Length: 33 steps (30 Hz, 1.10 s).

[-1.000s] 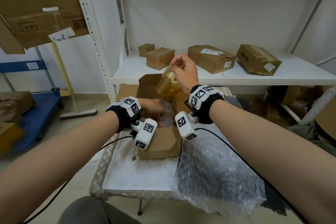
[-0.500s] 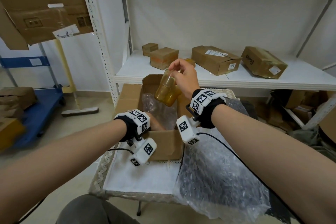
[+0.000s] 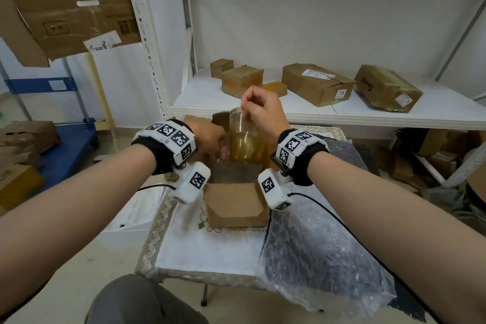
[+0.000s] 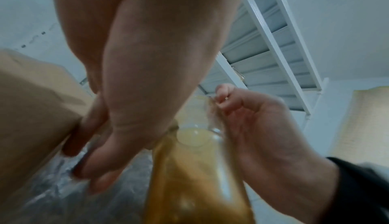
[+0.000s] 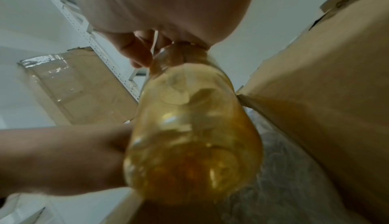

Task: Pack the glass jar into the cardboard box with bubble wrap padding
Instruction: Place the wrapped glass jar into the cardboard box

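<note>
An amber glass jar (image 3: 246,139) hangs upright, its base just above the bubble wrap lining (image 3: 234,175) of the open cardboard box (image 3: 231,205). My right hand (image 3: 259,110) pinches the jar's rim from above; in the right wrist view its fingers (image 5: 136,51) curl at the neck of the jar (image 5: 189,136). My left hand (image 3: 210,137) is just left of the jar, inside the box opening. In the left wrist view its straight fingers (image 4: 94,166) reach down onto the bubble wrap (image 4: 52,194) beside the box wall (image 4: 31,111), next to the jar (image 4: 195,177).
A large loose sheet of bubble wrap (image 3: 320,258) drapes over the right side of the small cloth-covered table (image 3: 200,250). Behind it a white shelf (image 3: 342,113) carries several cardboard boxes. A blue cart (image 3: 65,144) and more boxes stand at the left.
The right hand has turned the jar from tilted to upright and lowered it towards the box. The left hand has stayed at the bubble wrap in the box.
</note>
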{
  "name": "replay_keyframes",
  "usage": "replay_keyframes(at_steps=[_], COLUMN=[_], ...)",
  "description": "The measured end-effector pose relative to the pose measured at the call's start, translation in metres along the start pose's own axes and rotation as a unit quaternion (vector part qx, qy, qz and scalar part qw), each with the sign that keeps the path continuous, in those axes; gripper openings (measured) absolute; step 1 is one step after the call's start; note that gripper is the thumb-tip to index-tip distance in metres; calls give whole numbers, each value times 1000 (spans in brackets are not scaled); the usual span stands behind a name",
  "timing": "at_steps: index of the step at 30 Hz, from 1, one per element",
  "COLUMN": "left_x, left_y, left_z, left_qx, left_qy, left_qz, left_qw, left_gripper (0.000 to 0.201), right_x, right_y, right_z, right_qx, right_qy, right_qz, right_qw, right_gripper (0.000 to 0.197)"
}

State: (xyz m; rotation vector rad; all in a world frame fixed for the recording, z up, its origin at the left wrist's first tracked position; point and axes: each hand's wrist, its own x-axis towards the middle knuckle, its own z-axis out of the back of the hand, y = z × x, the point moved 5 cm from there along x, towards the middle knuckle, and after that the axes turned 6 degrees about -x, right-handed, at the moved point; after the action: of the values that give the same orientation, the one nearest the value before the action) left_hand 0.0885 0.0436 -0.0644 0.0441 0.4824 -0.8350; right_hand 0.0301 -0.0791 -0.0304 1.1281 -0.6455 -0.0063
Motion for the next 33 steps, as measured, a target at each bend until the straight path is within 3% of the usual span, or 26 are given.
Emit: replay_keyframes(at_steps=[4, 9, 15, 18, 22, 29, 33], left_x=[13, 23, 32, 34, 42, 40, 41], left_y=[11, 23, 22, 23, 23, 20, 19], left_z=[11, 19, 4, -3, -6, -10, -19], left_qx=[-14, -95, -44, 7, -33, 11, 31], left_qy=[-132, -221, -148, -144, -147, -112, -73], left_qz=[-4, -38, 11, 32, 28, 27, 22], left_qw=[991, 970, 988, 989, 988, 993, 997], left_gripper=[13, 40, 62, 67, 63, 37, 55], right_x=[-1, 2, 7, 4, 1, 0, -7], right_y=[-2, -22, -40, -50, -59, -56, -58], right_z=[-12, -22, -43, -42, -35, -36, -42], right_qx=[-57, -116, -249, -284, -318, -418, -460], right_qy=[99, 146, 259, 294, 305, 322, 370], right_qz=[-27, -78, -132, -160, -181, -169, -153], right_qw=[993, 979, 924, 898, 879, 832, 793], right_gripper=[30, 30, 32, 27, 28, 26, 30])
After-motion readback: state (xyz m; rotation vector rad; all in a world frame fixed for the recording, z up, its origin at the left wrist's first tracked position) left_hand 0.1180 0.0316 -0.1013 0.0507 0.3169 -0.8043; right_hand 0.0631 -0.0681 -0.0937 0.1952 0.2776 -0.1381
